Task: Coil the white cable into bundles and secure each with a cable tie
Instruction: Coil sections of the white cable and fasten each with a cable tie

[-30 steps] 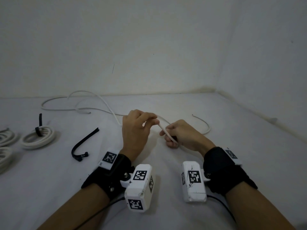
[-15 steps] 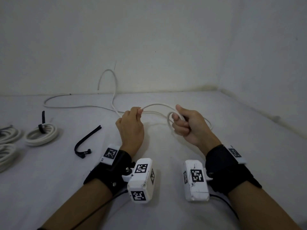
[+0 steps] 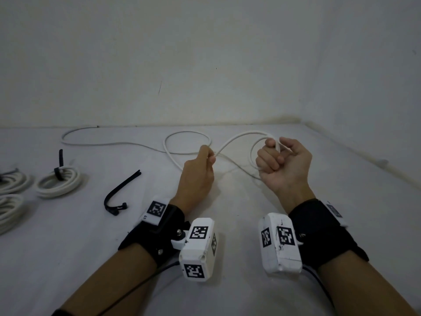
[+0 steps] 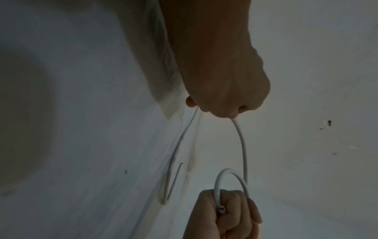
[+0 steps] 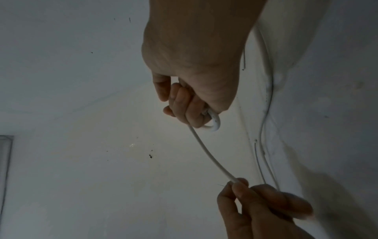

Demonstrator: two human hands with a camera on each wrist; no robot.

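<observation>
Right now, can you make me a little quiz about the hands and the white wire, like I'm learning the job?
1. True or false: the loose black cable tie is already wrapped round the white cable.
2. Which hand keeps the small loop of cable in its grip?
A. the left hand
B. the right hand
C. neither
3. Fill in: the finished bundle with a black tie on it lies on the table to the person's ____ side.

Key
1. False. It lies on the table beside the left hand, touching no cable.
2. B. The left hand only pinches the strand.
3. Left.
</observation>
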